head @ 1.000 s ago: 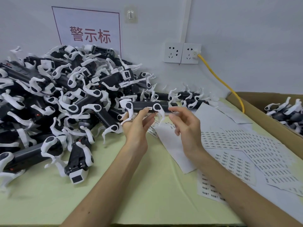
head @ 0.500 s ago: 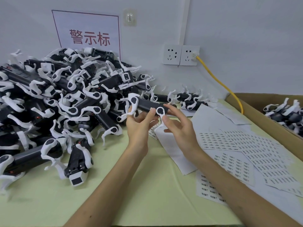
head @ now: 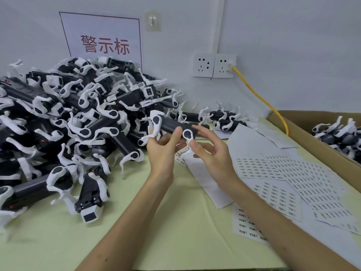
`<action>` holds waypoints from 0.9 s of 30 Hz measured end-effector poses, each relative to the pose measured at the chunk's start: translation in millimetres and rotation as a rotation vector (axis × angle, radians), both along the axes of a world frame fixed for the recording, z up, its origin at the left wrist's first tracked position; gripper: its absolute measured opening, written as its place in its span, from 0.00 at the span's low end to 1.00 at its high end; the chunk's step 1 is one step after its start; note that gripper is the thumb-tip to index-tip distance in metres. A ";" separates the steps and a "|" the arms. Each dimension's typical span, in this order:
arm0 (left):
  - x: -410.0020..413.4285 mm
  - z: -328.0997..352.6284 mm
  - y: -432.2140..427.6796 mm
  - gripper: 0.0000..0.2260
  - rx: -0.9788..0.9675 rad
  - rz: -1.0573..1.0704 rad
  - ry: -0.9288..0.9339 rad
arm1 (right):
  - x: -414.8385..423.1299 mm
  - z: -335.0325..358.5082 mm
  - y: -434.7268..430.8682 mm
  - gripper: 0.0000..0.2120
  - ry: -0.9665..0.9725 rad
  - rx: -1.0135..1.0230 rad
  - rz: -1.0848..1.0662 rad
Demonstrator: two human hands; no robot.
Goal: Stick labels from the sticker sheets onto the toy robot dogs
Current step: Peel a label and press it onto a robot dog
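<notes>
A black toy robot dog (head: 172,126) with white legs is held above the table's middle. My left hand (head: 163,151) grips it from below, thumb on its side. My right hand (head: 211,153) touches its right end with spread fingers, the thumb by a white leg. Sticker sheets (head: 289,173) covered in small printed labels lie spread on the table to the right.
A large pile of black-and-white robot dogs (head: 64,130) fills the left and back of the pale green table (head: 175,231). A cardboard box (head: 312,145) at the right holds more dogs. A yellow cable (head: 259,98) runs from the wall socket (head: 214,65).
The dog has turned in my hands, its right end dropping lower. My right hand moved from pinching in the air beside it to touching its right end.
</notes>
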State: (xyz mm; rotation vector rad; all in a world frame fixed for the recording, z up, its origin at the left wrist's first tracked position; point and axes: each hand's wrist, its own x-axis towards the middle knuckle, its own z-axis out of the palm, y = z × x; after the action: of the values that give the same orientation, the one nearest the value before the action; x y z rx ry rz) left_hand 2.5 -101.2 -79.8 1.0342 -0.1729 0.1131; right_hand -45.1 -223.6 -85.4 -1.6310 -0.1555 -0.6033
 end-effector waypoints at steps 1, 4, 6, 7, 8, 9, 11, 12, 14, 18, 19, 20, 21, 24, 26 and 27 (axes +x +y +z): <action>0.7 -0.5 0.4 0.24 0.003 0.009 -0.005 | 0.4 -0.7 0.2 0.18 0.004 -0.003 -0.001; -2.1 0.6 0.3 0.20 0.004 0.017 -0.012 | 0.3 -1.2 1.4 0.18 0.010 -0.008 0.001; -4.8 2.2 0.1 0.13 0.018 -0.004 -0.036 | -0.5 0.6 1.9 0.19 0.012 0.000 0.008; -5.8 3.3 0.1 0.10 0.026 -0.022 -0.048 | -0.7 1.0 1.5 0.18 0.009 0.002 0.012; -6.7 4.3 0.4 0.08 0.033 -0.045 -0.057 | -0.9 1.0 0.8 0.18 0.003 0.005 0.014; -7.2 5.4 0.5 0.06 0.039 -0.070 -0.060 | -1.0 0.8 0.0 0.18 -0.003 0.010 0.014; -8.4 7.8 1.9 0.05 0.040 -0.106 -0.057 | -0.9 0.5 -1.8 0.18 -0.014 0.021 0.011; -8.7 8.9 2.6 0.05 0.036 -0.109 -0.055 | -0.9 0.3 -2.3 0.18 -0.015 0.023 0.014; -8.0 8.2 3.6 0.05 0.039 -0.092 -0.055 | -1.5 0.6 -2.2 0.18 -0.001 0.027 0.029; -7.4 4.2 1.4 0.06 0.072 -0.069 -0.072 | -0.2 2.5 -1.3 0.18 0.095 0.044 0.046; -7.7 3.6 0.7 0.07 0.066 -0.073 -0.064 | 0.6 2.9 -2.1 0.17 0.121 0.037 0.042; -7.5 2.9 0.6 0.08 0.052 -0.079 -0.046 | 1.5 3.3 -3.8 0.16 0.147 0.038 0.039; -6.6 2.0 1.2 0.09 0.033 -0.082 -0.020 | 2.5 4.5 -6.0 0.14 0.180 0.054 0.036; -0.6 0.1 5.2 0.16 0.098 -0.082 0.056 | 5.1 10.2 -13.2 0.10 0.327 0.200 0.029; -0.2 -2.1 4.6 0.26 0.239 -0.143 0.084 | 6.7 12.3 -23.1 0.11 0.457 0.367 0.032; -2.4 -2.7 2.9 0.29 0.289 -0.188 0.089 | 7.8 13.2 -29.6 0.12 0.510 0.442 0.031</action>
State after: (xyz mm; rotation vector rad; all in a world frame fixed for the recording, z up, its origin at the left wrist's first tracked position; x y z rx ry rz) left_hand 0.1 -98.2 -82.5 1.3026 -0.2085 -0.1319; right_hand -37.3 -253.2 -72.2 -1.2982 0.3080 -0.1634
